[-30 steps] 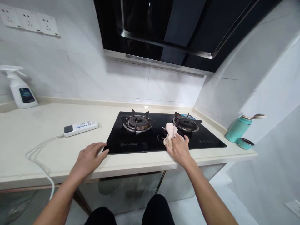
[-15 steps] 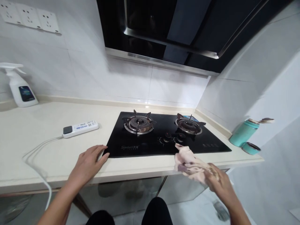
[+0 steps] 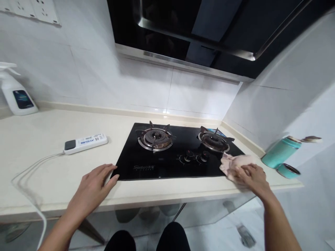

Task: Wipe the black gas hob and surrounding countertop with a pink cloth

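A black glass gas stove (image 3: 167,167) with two burners is set in the cream countertop (image 3: 125,195). At its front left corner rests my left hand (image 3: 90,184), fingers stretched out and holding nothing, the tips at the glass edge. My right hand (image 3: 252,179) is closed on a crumpled pale pink cloth (image 3: 235,165). The cloth lies over the stove's front right corner, partly on the glass and partly on the counter. Left of it are two black knobs (image 3: 197,157). The left burner (image 3: 155,137) and the right burner (image 3: 215,141) carry dark pan supports.
A white power strip (image 3: 87,142) with a cable lies left of the stove; a white spray bottle (image 3: 19,96) stands behind it. To the right are an open turquoise flask (image 3: 282,152) and a turquoise cup (image 3: 288,170). A black range hood (image 3: 178,38) hangs overhead.
My right hand has moved the cloth from in front of the knobs, over the counter's front edge, rightward onto the stove's front right corner. My left hand stays at the left corner.
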